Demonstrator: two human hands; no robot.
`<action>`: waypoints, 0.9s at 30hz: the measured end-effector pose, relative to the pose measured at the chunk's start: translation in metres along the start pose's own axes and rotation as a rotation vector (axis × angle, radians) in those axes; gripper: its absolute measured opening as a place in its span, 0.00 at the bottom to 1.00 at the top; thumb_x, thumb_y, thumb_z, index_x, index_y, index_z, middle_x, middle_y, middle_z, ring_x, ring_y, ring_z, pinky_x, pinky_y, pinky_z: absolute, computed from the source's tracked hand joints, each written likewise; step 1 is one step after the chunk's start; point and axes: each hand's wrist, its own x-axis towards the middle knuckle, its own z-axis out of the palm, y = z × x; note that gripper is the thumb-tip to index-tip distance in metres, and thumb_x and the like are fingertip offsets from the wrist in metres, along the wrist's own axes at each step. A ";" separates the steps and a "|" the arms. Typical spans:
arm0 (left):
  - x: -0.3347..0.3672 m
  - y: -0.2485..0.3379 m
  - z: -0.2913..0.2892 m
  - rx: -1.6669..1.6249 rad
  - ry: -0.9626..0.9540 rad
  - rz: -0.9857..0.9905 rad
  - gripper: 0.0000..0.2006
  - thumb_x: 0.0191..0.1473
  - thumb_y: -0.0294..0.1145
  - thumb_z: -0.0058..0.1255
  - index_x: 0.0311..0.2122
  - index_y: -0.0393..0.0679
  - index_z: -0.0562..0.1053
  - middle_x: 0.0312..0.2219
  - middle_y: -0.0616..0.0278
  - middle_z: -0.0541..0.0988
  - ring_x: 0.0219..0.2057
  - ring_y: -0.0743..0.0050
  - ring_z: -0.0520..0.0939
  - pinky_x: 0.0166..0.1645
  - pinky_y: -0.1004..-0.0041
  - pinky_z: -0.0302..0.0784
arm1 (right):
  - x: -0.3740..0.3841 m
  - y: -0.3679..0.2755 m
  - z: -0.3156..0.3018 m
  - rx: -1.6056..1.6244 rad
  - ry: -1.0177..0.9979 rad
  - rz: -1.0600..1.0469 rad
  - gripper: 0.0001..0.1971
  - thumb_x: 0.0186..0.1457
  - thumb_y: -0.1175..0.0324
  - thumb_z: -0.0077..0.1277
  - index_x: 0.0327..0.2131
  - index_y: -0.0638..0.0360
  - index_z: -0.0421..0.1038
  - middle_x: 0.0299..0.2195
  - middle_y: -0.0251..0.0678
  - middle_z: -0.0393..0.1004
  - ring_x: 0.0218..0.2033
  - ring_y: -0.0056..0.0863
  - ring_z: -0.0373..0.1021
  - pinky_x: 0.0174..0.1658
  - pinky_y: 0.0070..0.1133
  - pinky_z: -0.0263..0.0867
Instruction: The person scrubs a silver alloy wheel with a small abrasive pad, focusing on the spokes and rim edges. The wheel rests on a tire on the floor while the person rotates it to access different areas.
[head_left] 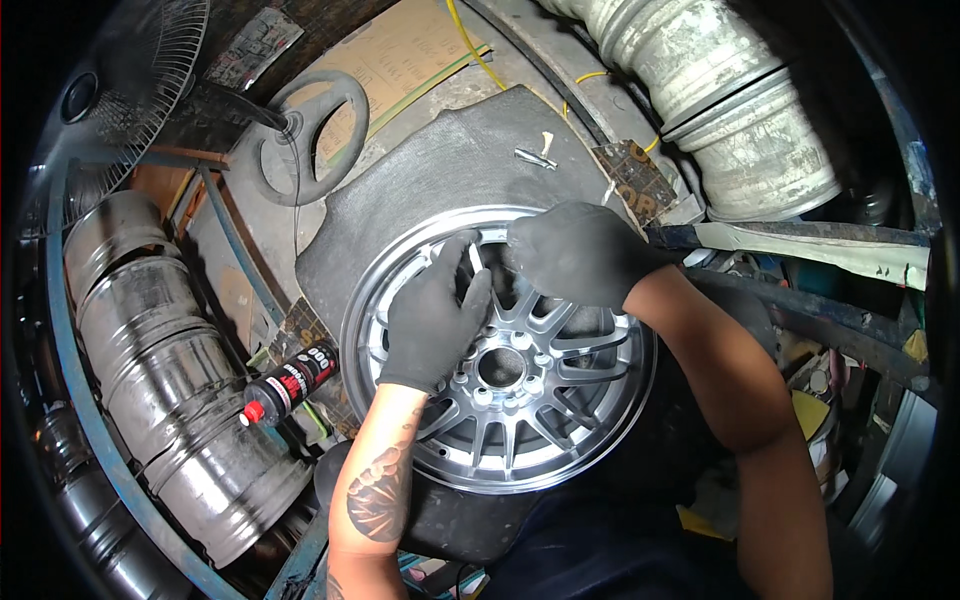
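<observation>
A silver multi-spoke alloy wheel (pixel 483 400) lies face up before me on a grey mat (pixel 400 190). My left hand (pixel 432 325), in a dark glove, rests on the wheel's upper left part. Its thumb and fingers close around a bright spoke there. Over the upper right of the wheel is my right hand (pixel 580 255), also gloved, with its fingers curled in. The back of that hand hides whatever its fingers may hold. Beyond the wheel, a small metal tool bit (pixel 535 159) lies on the mat beside a small pale piece.
A black bottle with a red cap (pixel 288 385) lies left of the wheel. Stacked wheel rims stand at the left (pixel 165 350) and upper right (pixel 700 90). A standing fan (pixel 125 100) with a round base (pixel 270 180) is at the upper left, near flat cardboard (pixel 410 50).
</observation>
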 end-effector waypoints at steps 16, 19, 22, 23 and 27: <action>-0.002 0.008 0.004 0.020 0.053 -0.018 0.21 0.61 0.42 0.57 0.58 0.51 0.73 0.31 0.50 0.85 0.34 0.46 0.87 0.40 0.52 0.80 | -0.005 0.004 0.012 -0.087 0.100 -0.051 0.12 0.62 0.61 0.51 0.35 0.59 0.79 0.30 0.53 0.81 0.35 0.55 0.80 0.43 0.46 0.75; -0.001 0.009 0.015 0.240 0.153 0.069 0.20 0.60 0.43 0.56 0.56 0.51 0.75 0.31 0.50 0.85 0.32 0.47 0.87 0.41 0.51 0.78 | -0.004 0.000 0.013 -0.098 0.070 -0.013 0.13 0.63 0.61 0.51 0.34 0.58 0.80 0.30 0.52 0.82 0.35 0.54 0.80 0.43 0.45 0.76; 0.000 0.006 0.019 0.353 0.233 0.126 0.20 0.60 0.43 0.55 0.55 0.51 0.76 0.30 0.51 0.84 0.31 0.48 0.86 0.40 0.50 0.77 | -0.002 -0.007 0.014 -0.156 0.018 -0.001 0.13 0.63 0.61 0.49 0.35 0.57 0.81 0.32 0.50 0.83 0.36 0.52 0.81 0.43 0.44 0.76; 0.002 0.006 0.017 0.360 0.222 0.128 0.21 0.60 0.43 0.56 0.56 0.52 0.75 0.30 0.53 0.84 0.31 0.49 0.86 0.38 0.52 0.77 | -0.001 -0.009 0.015 -0.184 0.000 -0.001 0.13 0.64 0.61 0.49 0.36 0.57 0.81 0.32 0.49 0.83 0.36 0.51 0.81 0.43 0.43 0.76; 0.003 0.009 0.017 0.405 0.239 0.127 0.20 0.60 0.44 0.56 0.56 0.53 0.75 0.30 0.54 0.83 0.31 0.50 0.86 0.37 0.54 0.79 | -0.003 -0.013 0.022 -0.190 0.039 -0.056 0.13 0.64 0.62 0.47 0.37 0.56 0.82 0.34 0.46 0.84 0.37 0.47 0.82 0.44 0.42 0.77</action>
